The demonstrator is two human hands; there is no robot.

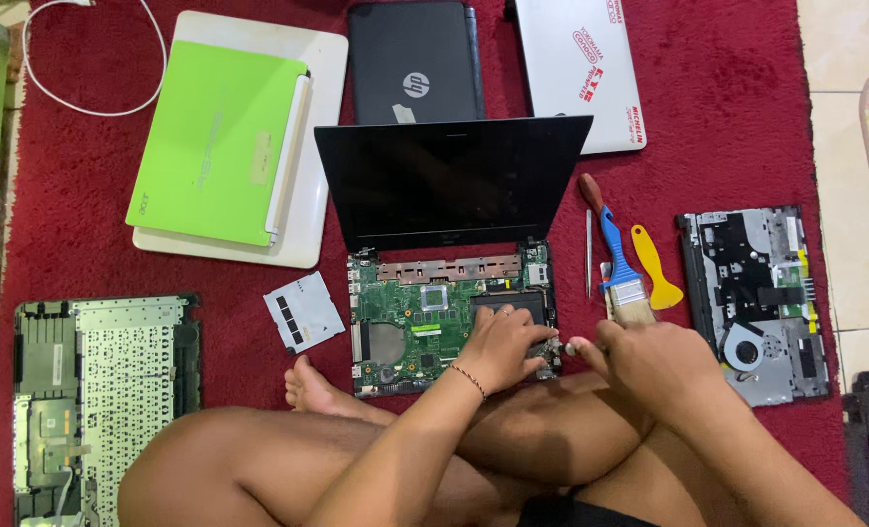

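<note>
Left hand lies palm down on the open laptop's green motherboard, fingers curled and pressing at the board's right edge by the hinge corner. Can't tell if anything is pinched under the fingertips. Thin bracelet on that wrist.

Right hand sits just at 3 o'clock of the left, loosely closed, thumb and forefinger meeting at a small pale tip pointed at the same corner (could be a tool end or a screw, too small to tell). The two hands nearly touch.

Stripped laptop base is at frame centre, its black screen tilted up at 12 o'clock of the board. Both rest on a red carpet.

Outward from the hands:
- 1 o'clock of the right hand: blue-handled paintbrush, bristles just above the knuckles; yellow plastic pry tool beside it; thin metal tweezers on its other side.
- 3 o'clock: removed laptop bottom case with fan and wiring, inside up.
- 9 o'clock: small grey cover plate; farther out, a detached keyboard panel, underside up.
- 11 o'clock: green laptop stacked on a white laptop, both closed; white cable beyond.
- 12 o'clock: closed black laptop and silver laptop.

Person sits cross-legged, bare foot touching the base's lower left corner.
</note>
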